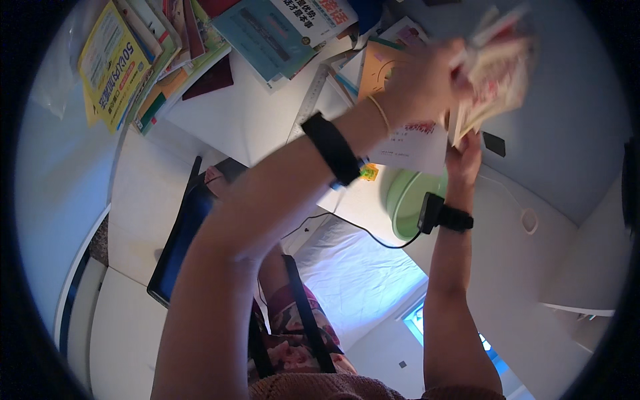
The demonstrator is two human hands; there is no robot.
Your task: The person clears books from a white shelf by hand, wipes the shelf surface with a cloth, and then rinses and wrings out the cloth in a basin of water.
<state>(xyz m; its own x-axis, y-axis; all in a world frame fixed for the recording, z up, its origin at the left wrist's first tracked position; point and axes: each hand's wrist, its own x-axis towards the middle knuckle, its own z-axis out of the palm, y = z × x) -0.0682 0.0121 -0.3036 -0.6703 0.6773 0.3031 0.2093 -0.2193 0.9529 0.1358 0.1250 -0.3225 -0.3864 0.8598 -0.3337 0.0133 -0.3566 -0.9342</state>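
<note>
High on the right, a motion-blurred bundle of books (497,83), pale with red patches, is held up between both hands. My left hand (427,77) reaches across from the left and grips the bundle's near side; its fingertips are smeared by motion. Below it, my right hand (465,157) is closed on the lower edge, by a cream-coloured spine. Just left of that, a white sheet or cover (413,150) with red print lies partly behind my left wrist. An orange book (380,70) with a drawn smiling face is half hidden by my left hand.
Piled books (267,40) and a leaning row with a yellow book (113,67) fill the back left of the white desk (227,123). A green basin (403,207) stands below my hands. A black cable (360,230) runs from my right wristband.
</note>
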